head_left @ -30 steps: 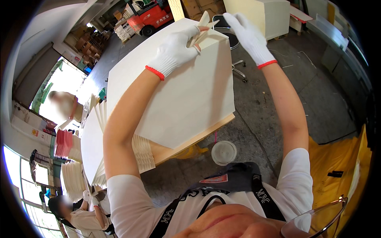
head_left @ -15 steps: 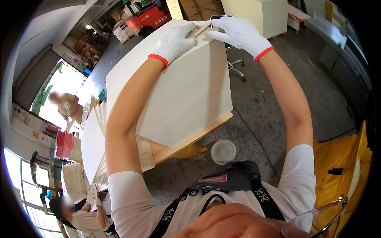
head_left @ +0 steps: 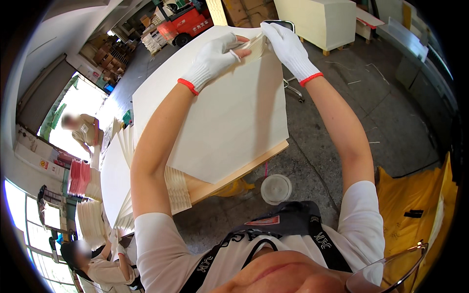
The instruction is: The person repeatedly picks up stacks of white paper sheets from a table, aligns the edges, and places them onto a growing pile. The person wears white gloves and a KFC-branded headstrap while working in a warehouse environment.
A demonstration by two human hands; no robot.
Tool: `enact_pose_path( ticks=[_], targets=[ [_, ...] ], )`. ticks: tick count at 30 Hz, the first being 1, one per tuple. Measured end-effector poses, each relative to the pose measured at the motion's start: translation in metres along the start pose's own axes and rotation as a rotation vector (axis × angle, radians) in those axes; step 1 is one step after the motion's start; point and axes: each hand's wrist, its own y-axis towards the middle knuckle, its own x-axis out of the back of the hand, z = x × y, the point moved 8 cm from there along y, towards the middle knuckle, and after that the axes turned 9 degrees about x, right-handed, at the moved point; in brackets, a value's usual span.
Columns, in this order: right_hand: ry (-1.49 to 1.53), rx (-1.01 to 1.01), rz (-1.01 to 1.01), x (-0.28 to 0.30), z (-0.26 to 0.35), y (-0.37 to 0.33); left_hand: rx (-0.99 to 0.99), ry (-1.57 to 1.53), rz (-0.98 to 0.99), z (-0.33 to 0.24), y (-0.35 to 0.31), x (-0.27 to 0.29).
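A large white paper sheet (head_left: 229, 112) lies across the table in front of me. At its far edge stands a small bundle of cream folded paper (head_left: 255, 50), its layers showing on the side toward me. My left hand (head_left: 214, 59), in a white glove with bare thumb and fingertip, is closed on the left end of the bundle. My right hand (head_left: 288, 50), also in a white glove with a red cuff, has its fingers pressed together round the right end. Its fingertips are partly hidden behind the paper.
The wooden table edge (head_left: 239, 172) runs along the near side. Fanned paper stacks (head_left: 177, 188) lie by my left elbow. A white bucket (head_left: 276, 189) stands on the floor. A chair, a red forklift (head_left: 188, 27) and two people at work are around.
My right hand has come down and turned upright at the right end of the bundle. The paper between my hands now stands up with more layers showing. My left hand has shifted slightly nearer.
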Motion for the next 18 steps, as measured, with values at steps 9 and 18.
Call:
enact_pose_path(
  ticks=[9, 18],
  targets=[
    [-0.048, 0.003, 0.005, -0.001, -0.006, 0.0, -0.072, 0.021, -0.022, -0.003, 0.001, 0.004],
    [-0.067, -0.026, 0.024, -0.001, 0.001, -0.002, -0.287, -0.055, -0.106, -0.006, 0.002, 0.008]
  ],
)
